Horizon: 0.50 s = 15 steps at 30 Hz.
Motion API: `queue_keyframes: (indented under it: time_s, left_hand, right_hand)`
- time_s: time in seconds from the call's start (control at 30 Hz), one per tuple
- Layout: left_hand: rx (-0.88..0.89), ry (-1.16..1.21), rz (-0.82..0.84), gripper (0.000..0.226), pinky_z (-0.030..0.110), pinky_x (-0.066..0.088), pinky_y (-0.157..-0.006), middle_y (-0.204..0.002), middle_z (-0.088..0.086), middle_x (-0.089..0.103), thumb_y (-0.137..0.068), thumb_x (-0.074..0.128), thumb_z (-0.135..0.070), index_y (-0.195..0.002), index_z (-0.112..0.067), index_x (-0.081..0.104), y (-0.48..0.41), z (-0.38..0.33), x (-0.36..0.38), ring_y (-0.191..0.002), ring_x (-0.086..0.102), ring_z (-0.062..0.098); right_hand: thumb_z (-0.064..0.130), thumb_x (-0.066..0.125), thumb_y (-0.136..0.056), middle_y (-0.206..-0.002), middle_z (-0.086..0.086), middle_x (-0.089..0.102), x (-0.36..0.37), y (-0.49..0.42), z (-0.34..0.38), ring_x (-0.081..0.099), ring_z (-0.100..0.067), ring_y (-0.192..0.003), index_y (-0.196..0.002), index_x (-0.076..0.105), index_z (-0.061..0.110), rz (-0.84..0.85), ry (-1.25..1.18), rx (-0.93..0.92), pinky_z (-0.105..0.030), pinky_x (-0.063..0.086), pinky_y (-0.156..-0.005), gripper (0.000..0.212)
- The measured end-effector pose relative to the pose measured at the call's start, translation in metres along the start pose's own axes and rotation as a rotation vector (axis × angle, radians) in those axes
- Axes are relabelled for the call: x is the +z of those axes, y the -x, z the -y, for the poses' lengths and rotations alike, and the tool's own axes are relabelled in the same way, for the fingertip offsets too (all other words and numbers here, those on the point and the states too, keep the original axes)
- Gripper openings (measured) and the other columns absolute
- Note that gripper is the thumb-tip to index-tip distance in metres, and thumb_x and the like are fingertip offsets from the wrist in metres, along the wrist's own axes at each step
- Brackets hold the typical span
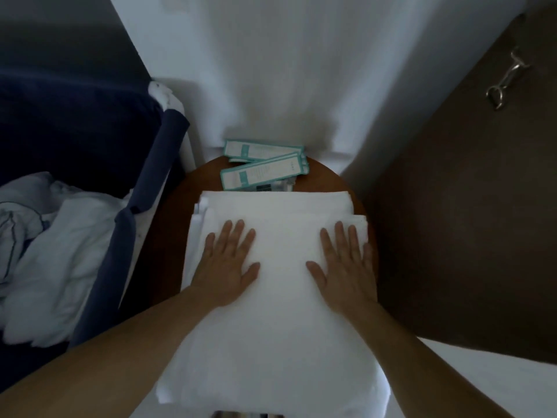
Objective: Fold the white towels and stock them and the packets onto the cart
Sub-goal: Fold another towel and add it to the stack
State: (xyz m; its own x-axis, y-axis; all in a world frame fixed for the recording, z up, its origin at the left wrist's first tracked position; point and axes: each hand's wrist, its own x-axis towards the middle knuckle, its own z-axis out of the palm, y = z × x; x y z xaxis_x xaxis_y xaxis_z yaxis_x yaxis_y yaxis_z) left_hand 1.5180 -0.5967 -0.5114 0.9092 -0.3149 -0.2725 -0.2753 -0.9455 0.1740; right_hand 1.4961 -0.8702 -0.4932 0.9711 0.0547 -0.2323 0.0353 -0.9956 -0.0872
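Left hand: flat, fingers straight, pressing the towel's left part.
Right hand: flat, pressing its right part.
Towel: folded, under both palms, on the round table.
Packets: far side, apart from the hands.

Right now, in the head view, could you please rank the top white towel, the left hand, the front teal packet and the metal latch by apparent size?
1. top white towel
2. left hand
3. front teal packet
4. metal latch
Hand and packet look close; the hand sits nearer.
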Motion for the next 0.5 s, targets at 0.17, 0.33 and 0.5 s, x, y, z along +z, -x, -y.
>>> queue_keyframes:
  time_s: [0.17, 0.33, 0.5]
  left_hand:
    - [-0.098, -0.036, -0.036, 0.076, 0.049, -0.002, -0.122, -0.164, -0.001, -0.018, -0.091, 0.004, -0.068, -0.157, -0.033, -0.006, -0.003, 0.015, 0.018, -0.151, -0.018, 0.022]
    - [-0.172, 0.018, -0.014, 0.079, 0.047, -0.009, -0.121, -0.163, 0.004, -0.022, -0.088, 0.001, -0.067, -0.156, -0.028, -0.011, 0.020, -0.003, 0.011, -0.149, -0.023, 0.022]
    - [-0.179, 0.028, 0.057, 0.086, 0.044, -0.011, -0.121, -0.163, 0.004, -0.020, -0.084, -0.009, -0.069, -0.156, -0.023, -0.010, 0.089, -0.018, 0.023, -0.148, -0.025, 0.018]
  right_hand:
    - [0.068, 0.005, -0.094, -0.166, -0.001, -0.013, 0.026, -0.003, -0.017, -0.011, -0.025, -0.153, -0.159, -0.003, 0.030, 0.016, -0.002, -0.003, -0.054, 0.006, -0.122, 0.076]
    - [0.068, 0.003, -0.092, -0.166, -0.002, -0.017, 0.009, 0.012, -0.013, -0.017, -0.025, -0.152, -0.158, -0.007, 0.031, 0.013, 0.003, 0.015, -0.056, 0.001, -0.121, 0.076]
    - [0.071, -0.014, -0.084, -0.163, -0.003, -0.027, -0.004, 0.071, -0.008, -0.023, -0.027, -0.150, -0.153, -0.022, 0.031, 0.127, 0.047, 0.061, -0.055, -0.002, -0.120, 0.080]
